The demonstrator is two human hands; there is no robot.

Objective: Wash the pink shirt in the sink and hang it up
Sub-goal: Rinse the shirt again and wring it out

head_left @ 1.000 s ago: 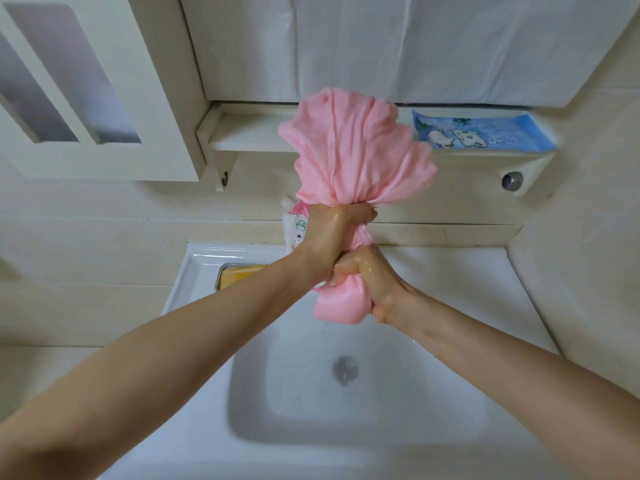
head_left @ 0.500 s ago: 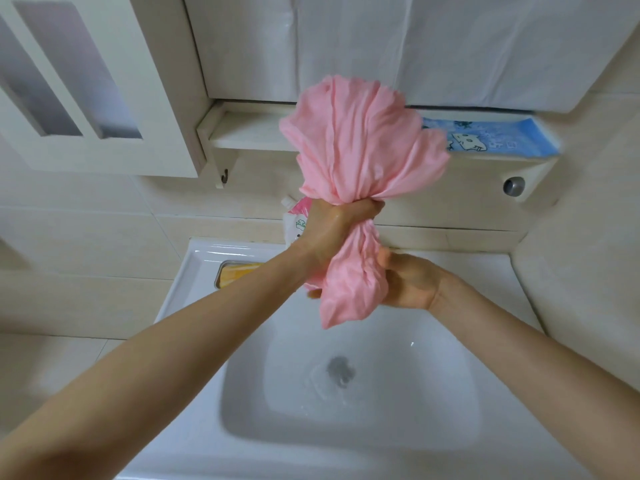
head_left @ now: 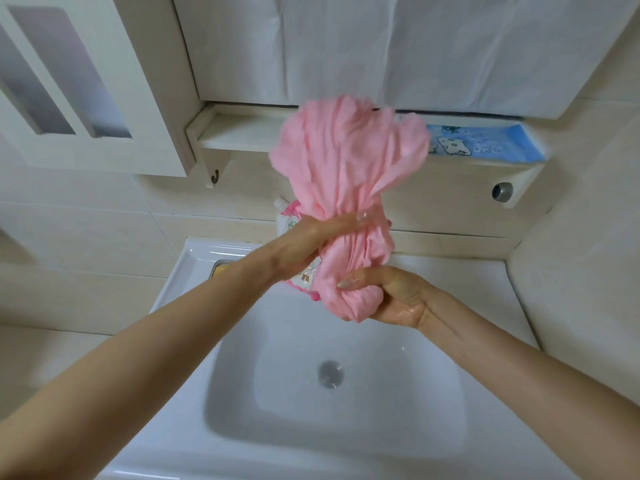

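L hand (head_left: pixel 311 239) clamps pink shirt (head_left: pixel 349 157) mid-bunch, fingers (head_left: pixel 346 221) curled tight. R hand (head_left: pixel 398 299) grips its lower end, over sink (head_left: pixel 270 393).

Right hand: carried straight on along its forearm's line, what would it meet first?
Beyond the shirt it grips, the right hand would likely meet the left hand at its wrist; a pouch sits behind, depth unclear.

Open sink basin (head_left: pixel 242 393) below; shelf (head_left: pixel 242 136) + pouch (head_left: pixel 286 220) close behind, cabinet (head_left: pixel 145 81) upper L, tile wall (head_left: pixel 571 271) R
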